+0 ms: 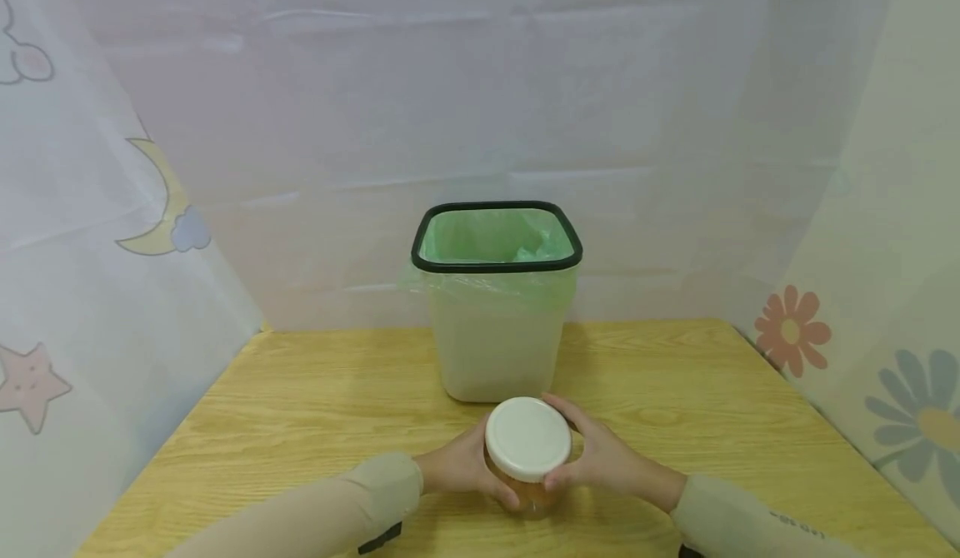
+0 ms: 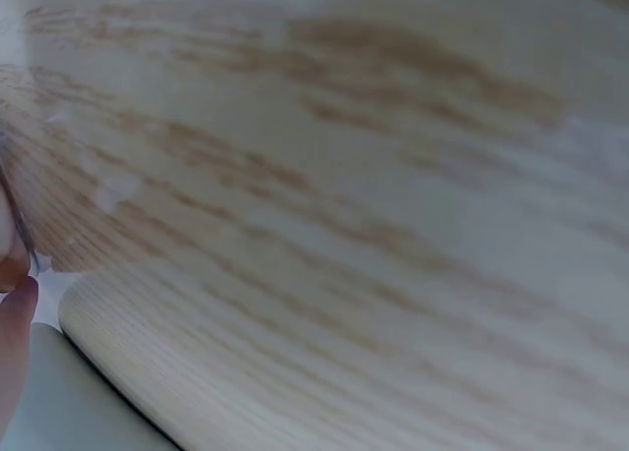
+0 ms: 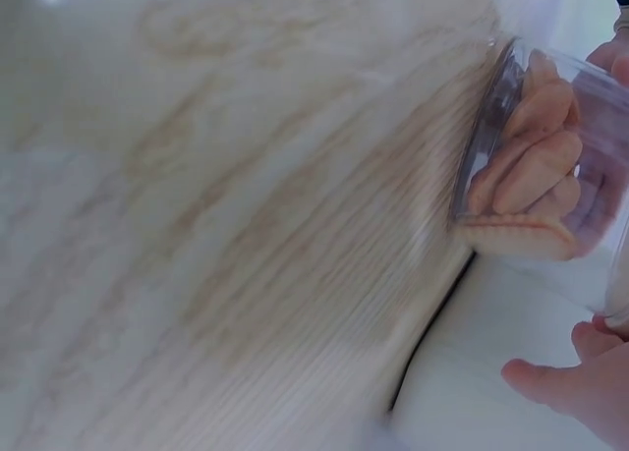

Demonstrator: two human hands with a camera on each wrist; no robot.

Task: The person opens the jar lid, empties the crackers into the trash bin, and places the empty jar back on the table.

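Observation:
Both hands are at a clear jar (image 1: pixel 536 504) with a round white lid (image 1: pixel 527 437), low in the middle of the head view. Its left side is gripped by my left hand (image 1: pixel 459 462), thumb toward me. My right hand (image 1: pixel 600 458) holds it from the right, thumb and forefinger spread round the lid's edge. Several tan, ridged biscuit-like pieces (image 3: pixel 536 166) show through the clear wall in the right wrist view. Only a bit of my left hand (image 2: pixel 12 348) enters the left wrist view at its left edge.
A pale waste bin (image 1: pixel 498 337) with a black rim stands right behind the jar, lined with a green plastic bag (image 1: pixel 476 233). Wood-grain tabletop (image 1: pixel 322 391) lies under both. Hanging printed sheets (image 1: pixel 187 208) close off the back and sides.

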